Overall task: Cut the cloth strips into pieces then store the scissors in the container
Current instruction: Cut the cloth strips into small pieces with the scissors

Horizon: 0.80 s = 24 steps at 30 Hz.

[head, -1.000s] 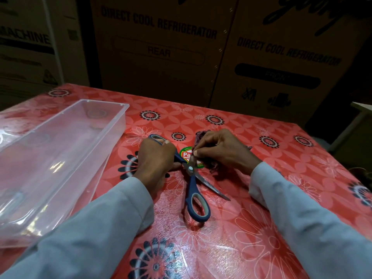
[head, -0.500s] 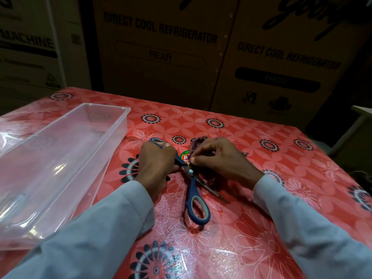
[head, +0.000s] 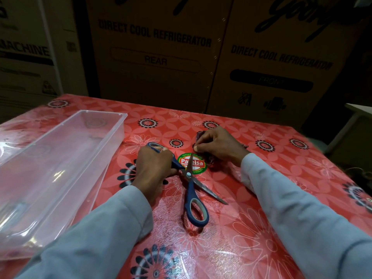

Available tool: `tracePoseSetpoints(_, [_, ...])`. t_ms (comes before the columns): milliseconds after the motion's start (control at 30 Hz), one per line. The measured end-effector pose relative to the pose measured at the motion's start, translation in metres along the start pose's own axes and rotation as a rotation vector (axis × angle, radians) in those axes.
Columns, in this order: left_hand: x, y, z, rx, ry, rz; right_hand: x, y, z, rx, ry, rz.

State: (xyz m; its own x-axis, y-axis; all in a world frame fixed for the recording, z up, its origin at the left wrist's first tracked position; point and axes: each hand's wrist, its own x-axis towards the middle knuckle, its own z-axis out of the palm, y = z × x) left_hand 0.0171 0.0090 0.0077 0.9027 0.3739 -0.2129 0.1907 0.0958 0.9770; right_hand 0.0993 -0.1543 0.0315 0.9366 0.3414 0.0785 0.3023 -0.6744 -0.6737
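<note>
Blue-handled scissors (head: 193,196) lie wide apart on the red flowered tablecloth (head: 261,228), one blade pointing up over a round green sticker, the other toward the lower right. My left hand (head: 154,168) grips the far handle loop; the near loop lies free on the table. My right hand (head: 219,144) pinches a dark purple cloth strip (head: 210,161), which is mostly hidden under its fingers, just right of the upper blade tip. The clear plastic container (head: 112,141) sits to the left with nothing in it.
Large brown refrigerator cartons (head: 161,57) stand close behind the table's far edge. A pale table corner (head: 358,109) shows at the right. The tablecloth's right edge drops off near the right border.
The scissor blades have swung further apart, and the upper blade now points up across the sticker. My right hand has moved slightly right and away with the cloth.
</note>
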Motion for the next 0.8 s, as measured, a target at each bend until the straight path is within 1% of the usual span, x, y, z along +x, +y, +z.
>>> tracePoseSetpoints(100, [0.001,-0.001,0.001,-0.001,0.0,0.023,-0.019,0.004,-0.002,0.12,-0.058,-0.033])
tracePoseSetpoints(200, [0.005,-0.003,0.002,-0.014,0.012,0.037,-0.036,0.004,0.006,0.139,-0.117,-0.086])
tracePoseSetpoints(300, [0.006,-0.004,0.002,-0.004,0.018,0.03,-0.039,0.007,0.01,0.145,-0.096,-0.106])
tracePoseSetpoints(467, [0.004,-0.002,0.002,-0.027,0.0,0.019,-0.031,0.006,0.014,0.152,-0.03,-0.084])
tracePoseSetpoints(567, [0.005,-0.003,0.002,-0.041,0.005,0.023,-0.029,0.003,0.013,0.151,-0.029,-0.083])
tracePoseSetpoints(667, [0.004,-0.003,0.002,-0.011,0.02,0.026,-0.037,0.004,0.011,0.161,-0.064,-0.099])
tracePoseSetpoints(800, [0.005,-0.004,0.002,-0.009,0.023,0.034,-0.05,0.002,0.008,0.198,-0.163,-0.12])
